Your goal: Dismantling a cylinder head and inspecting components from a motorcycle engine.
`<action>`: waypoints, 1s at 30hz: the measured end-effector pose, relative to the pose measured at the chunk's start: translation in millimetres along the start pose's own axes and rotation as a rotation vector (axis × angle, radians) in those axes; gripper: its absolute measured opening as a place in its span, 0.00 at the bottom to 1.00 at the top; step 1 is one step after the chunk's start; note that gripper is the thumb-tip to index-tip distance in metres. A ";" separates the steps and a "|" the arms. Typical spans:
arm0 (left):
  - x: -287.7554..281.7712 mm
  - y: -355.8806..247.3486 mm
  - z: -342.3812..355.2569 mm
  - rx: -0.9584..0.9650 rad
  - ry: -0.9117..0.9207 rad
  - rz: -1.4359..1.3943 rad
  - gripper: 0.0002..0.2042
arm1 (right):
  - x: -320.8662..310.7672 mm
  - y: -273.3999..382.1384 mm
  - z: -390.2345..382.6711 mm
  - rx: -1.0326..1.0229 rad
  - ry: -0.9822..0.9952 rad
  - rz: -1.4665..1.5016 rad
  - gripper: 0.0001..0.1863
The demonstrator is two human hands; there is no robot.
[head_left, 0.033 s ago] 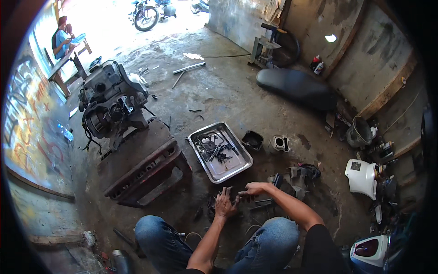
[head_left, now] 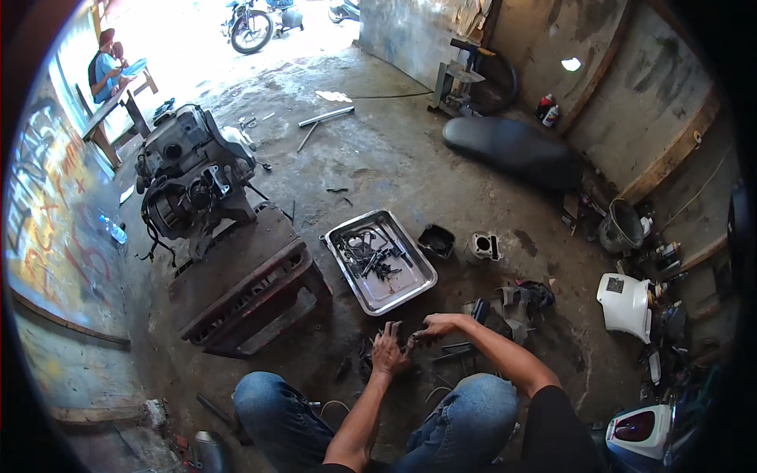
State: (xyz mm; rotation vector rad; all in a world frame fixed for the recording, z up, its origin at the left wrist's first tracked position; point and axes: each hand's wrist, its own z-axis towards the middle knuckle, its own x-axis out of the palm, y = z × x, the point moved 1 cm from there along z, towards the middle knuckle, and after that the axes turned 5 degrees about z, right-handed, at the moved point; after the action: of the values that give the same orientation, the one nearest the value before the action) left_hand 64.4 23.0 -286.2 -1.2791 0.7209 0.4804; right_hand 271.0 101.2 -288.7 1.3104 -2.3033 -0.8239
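My left hand [head_left: 387, 356] and my right hand [head_left: 438, 326] meet in front of my knees, just below the near edge of a metal tray [head_left: 400, 299]. The left one is closed around a dark, greasy part, mostly covered by its fingers. From the right side, my right hand reaches in with fingers pinched together close to the left fingertips; what they grip is too small and dark to name. A blackened lump [head_left: 365, 359] lies beside my left hand. In the tray are several dark small metal parts [head_left: 384, 264].
A motorcycle engine [head_left: 185, 177] rests on a worn stand [head_left: 244, 296] at left. Beyond the tray's right side are a black cup-shaped part [head_left: 436, 241] and a cylinder block [head_left: 485, 247]. Dark engine pieces [head_left: 512, 311] lie right of my hands; a motorcycle seat [head_left: 512, 150] lies farther back.
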 end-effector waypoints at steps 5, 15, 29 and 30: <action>-0.8 3.3 -3.5 -0.020 -0.014 0.013 0.25 | 14.8 18.0 -7.1 -0.044 -0.011 -0.068 0.29; -11.9 -9.3 -0.3 -0.019 -0.010 -0.026 0.21 | 22.6 32.9 -16.9 0.109 -0.098 -0.145 0.29; -5.3 -8.2 0.0 -0.056 -0.034 -0.089 0.22 | -1.8 -27.1 -59.2 -0.381 -0.286 0.273 0.19; -6.4 -5.4 -0.1 -0.044 -0.070 -0.102 0.23 | -2.2 -19.0 -69.7 -0.379 -0.330 0.365 0.17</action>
State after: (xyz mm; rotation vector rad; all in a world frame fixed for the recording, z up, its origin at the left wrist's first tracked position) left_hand 63.6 22.1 -277.9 -1.3270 0.5856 0.4576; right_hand 324.1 74.1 -247.8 0.6053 -2.3606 -1.3360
